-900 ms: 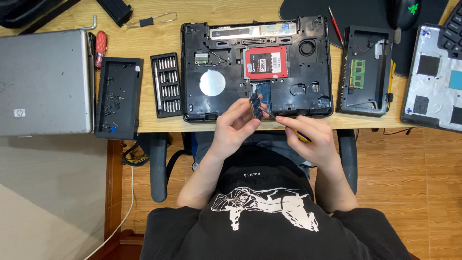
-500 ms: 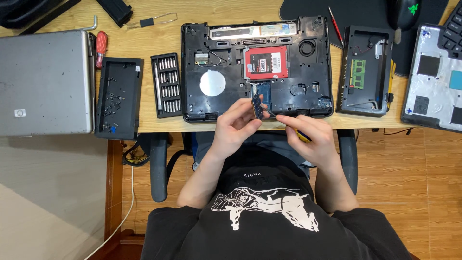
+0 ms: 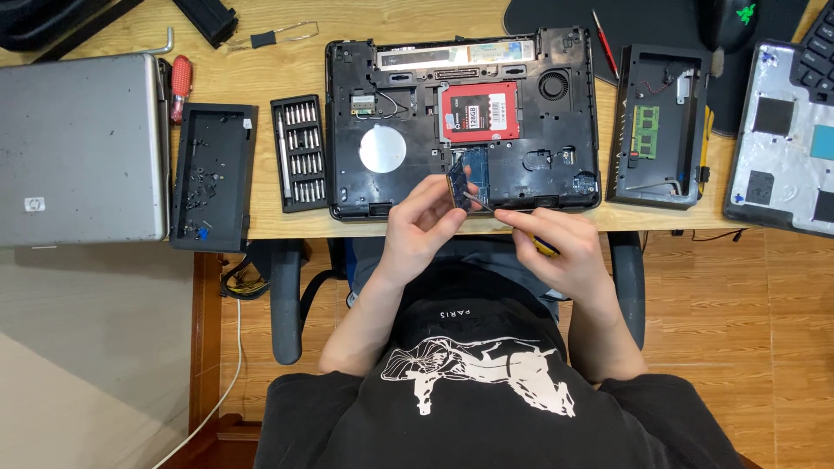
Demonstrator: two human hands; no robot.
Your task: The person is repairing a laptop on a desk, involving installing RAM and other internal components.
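Observation:
An opened black laptop base point(image 3: 556, 113) lies upside down on the wooden desk, with a red drive point(image 3: 479, 111) in its bay and a round silver patch point(image 3: 383, 149). My left hand point(image 3: 426, 217) holds a small blue memory module point(image 3: 458, 187) tilted on edge above the laptop's front edge. My right hand point(image 3: 552, 247) grips a yellow-handled tool point(image 3: 544, 247) whose thin metal tip touches the module.
A screwdriver bit set point(image 3: 299, 153) and a black tray of loose screws point(image 3: 214, 176) lie left of the laptop. A closed silver laptop point(image 3: 82, 148) sits at far left. A black cover with a green module point(image 3: 658, 128) and a grey panel point(image 3: 786, 139) lie right.

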